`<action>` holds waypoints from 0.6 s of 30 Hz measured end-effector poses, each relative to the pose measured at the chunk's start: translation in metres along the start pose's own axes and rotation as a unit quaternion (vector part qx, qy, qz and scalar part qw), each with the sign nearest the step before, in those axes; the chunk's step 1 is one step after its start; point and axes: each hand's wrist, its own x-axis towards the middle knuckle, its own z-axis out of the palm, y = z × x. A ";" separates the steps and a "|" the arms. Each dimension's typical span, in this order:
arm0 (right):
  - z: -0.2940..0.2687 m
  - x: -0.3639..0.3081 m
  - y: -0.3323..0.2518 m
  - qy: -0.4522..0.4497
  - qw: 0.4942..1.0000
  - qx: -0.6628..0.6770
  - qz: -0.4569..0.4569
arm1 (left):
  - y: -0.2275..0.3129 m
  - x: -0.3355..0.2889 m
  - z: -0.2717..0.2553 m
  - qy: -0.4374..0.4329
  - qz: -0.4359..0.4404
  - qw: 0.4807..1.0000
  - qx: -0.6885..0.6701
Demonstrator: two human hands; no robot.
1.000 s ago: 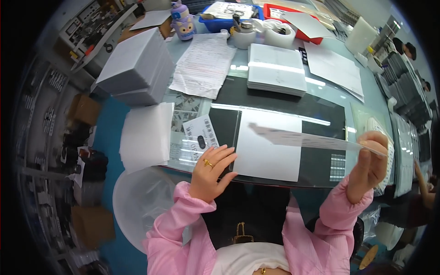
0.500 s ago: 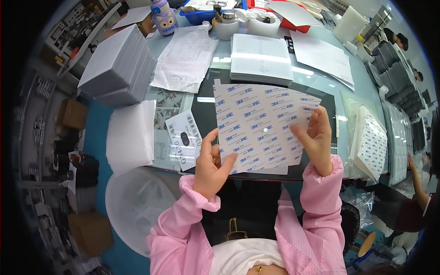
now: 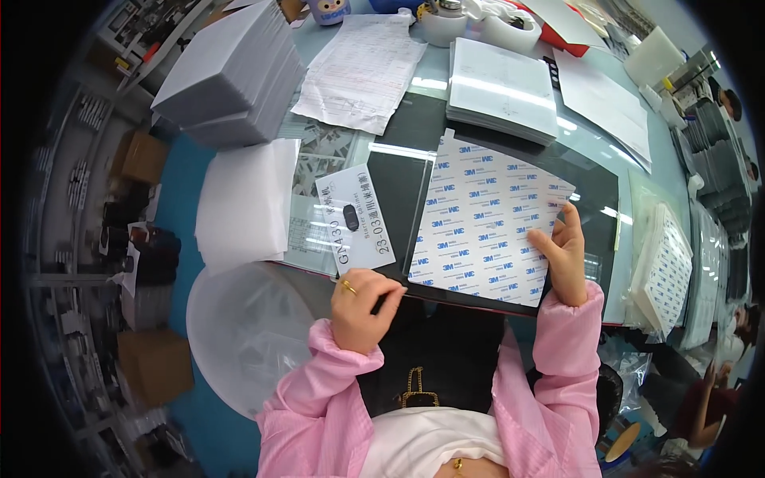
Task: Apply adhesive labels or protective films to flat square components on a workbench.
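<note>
sheet (image 3: 488, 223) of white backing paper, printed all over with small blue marks, lies flat on the dark glass-topped desk (image 3: 414, 127) in front of the person. right hand (image 3: 562, 259) rests on the sheet's right edge, fingers curled over the paper and thumb on top, pinching that edge. left hand (image 3: 360, 311) sits at the sheet's lower left corner by the near desk edge, fingers bent with the tips pressed at the corner; a ring shows on one finger. whether the left grip actually closes on the paper cannot be told from this view.

white card (image 3: 355, 217) with a dark oval hole lies just left of the sheet, tilted. white foam sheets (image 3: 243, 199) lie further left, overhanging the desk edge. grey stack (image 3: 231, 76) of flat pieces sits at the far left corner. printed form (image 3: 362, 68) lies beyond the card, and a pile of white plates (image 3: 500, 88) sits beyond the sheet. bagged stack of similar sheets (image 3: 665, 267) lies to the right, well apart. round translucent bin (image 3: 247, 334) stands below the desk on the left.
</note>
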 end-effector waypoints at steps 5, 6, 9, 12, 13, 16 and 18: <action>0.000 -0.001 0.004 -0.007 1.000 -0.007 -0.007 | -0.002 -0.014 0.005 -0.037 0.047 0.997 0.038; 0.000 -0.001 0.005 -0.005 1.000 -0.020 -0.010 | -0.002 -0.015 0.005 -0.040 0.047 0.997 0.040; -0.001 -0.001 0.006 -0.006 0.999 -0.036 -0.013 | -0.004 -0.017 0.007 -0.044 0.044 0.997 0.045; -0.002 -0.001 0.007 -0.005 0.999 -0.045 -0.011 | -0.004 -0.017 0.008 -0.045 0.040 0.997 0.049; -0.002 -0.001 0.007 -0.004 0.999 -0.046 -0.011 | -0.004 -0.017 0.008 -0.045 0.039 0.997 0.049; -0.001 -0.001 0.007 -0.004 0.999 -0.046 -0.012 | -0.003 -0.018 0.010 -0.037 0.032 0.998 0.048; -0.001 -0.002 0.007 -0.005 0.999 -0.046 -0.011 | -0.002 -0.018 0.010 -0.033 0.030 0.998 0.047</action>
